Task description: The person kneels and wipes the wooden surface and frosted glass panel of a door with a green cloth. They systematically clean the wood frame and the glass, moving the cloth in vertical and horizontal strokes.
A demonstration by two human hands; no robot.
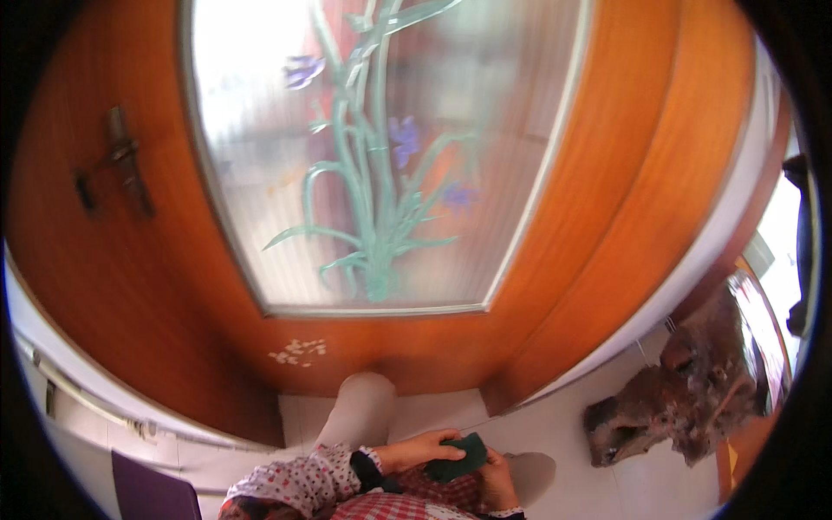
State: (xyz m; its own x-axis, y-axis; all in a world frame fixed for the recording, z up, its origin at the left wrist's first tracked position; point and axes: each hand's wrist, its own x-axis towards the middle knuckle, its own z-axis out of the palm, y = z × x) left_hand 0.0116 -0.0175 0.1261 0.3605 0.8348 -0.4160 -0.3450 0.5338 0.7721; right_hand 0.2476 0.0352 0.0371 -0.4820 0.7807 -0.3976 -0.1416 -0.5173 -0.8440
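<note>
A dark green pad or folded cloth [457, 458] is held between my two hands, low in the view. My left hand [432, 450] grips its upper left edge, thumb lying over the top. At its right edge my right hand [497, 478] holds it with bent fingers. Beneath the hands shows red checked cloth [383, 507], and a dotted sleeve covers my left arm. In front stands an orange-brown wooden door [416, 344] with a ribbed glass panel [260, 273] bearing green stems and purple flowers.
The door has a metal handle [129, 159] at the left. A gnarled dark brown root-like wooden piece [689, 390] stands on the tiled floor at right. At lower left are a pale pipe [84, 400] and a purple panel [153, 487]. My knee is near the door's bottom.
</note>
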